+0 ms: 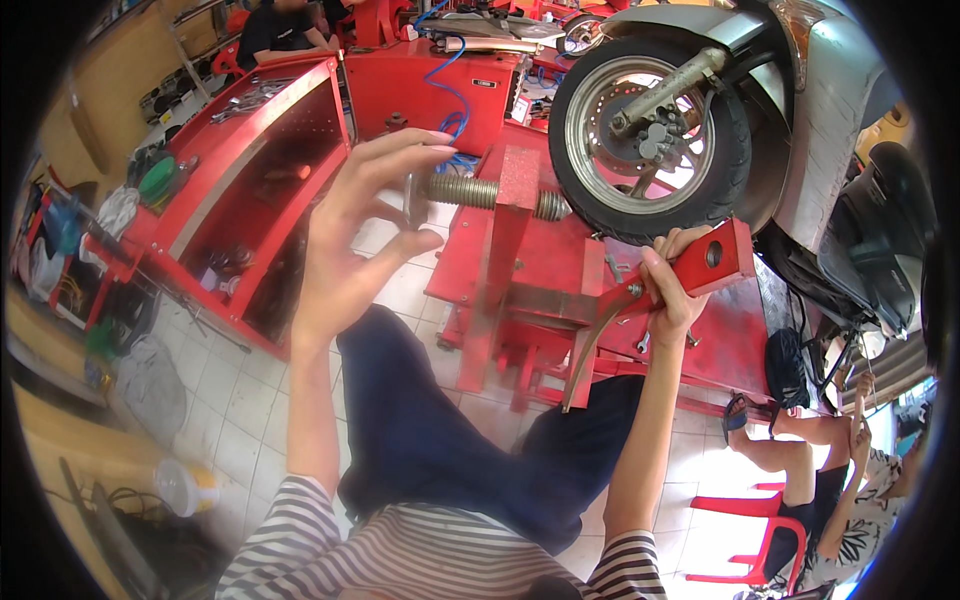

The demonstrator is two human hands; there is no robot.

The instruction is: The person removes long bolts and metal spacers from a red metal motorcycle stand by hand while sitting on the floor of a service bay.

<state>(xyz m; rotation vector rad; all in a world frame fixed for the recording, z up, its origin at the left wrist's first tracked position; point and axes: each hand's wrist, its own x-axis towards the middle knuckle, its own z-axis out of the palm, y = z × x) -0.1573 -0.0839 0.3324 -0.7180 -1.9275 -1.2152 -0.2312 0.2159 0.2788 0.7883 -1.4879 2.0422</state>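
A thick threaded screw runs level through the red block of a wheel clamp at the front of a red lift table. My left hand is at the screw's left end, fingers spread and curved around its metal end handle; I cannot make out firm contact. My right hand wraps around the clamp's red metal arm, whose squared end has a round hole. Below it hangs a curved metal lever. Just beyond the clamp stands a scooter's front wheel with a brake disc.
A red tool cart with tools on top stands at the left. Wrenches lie on the lift table. A person sits by a red plastic chair at lower right; another person is at far left. A blue hose hangs behind.
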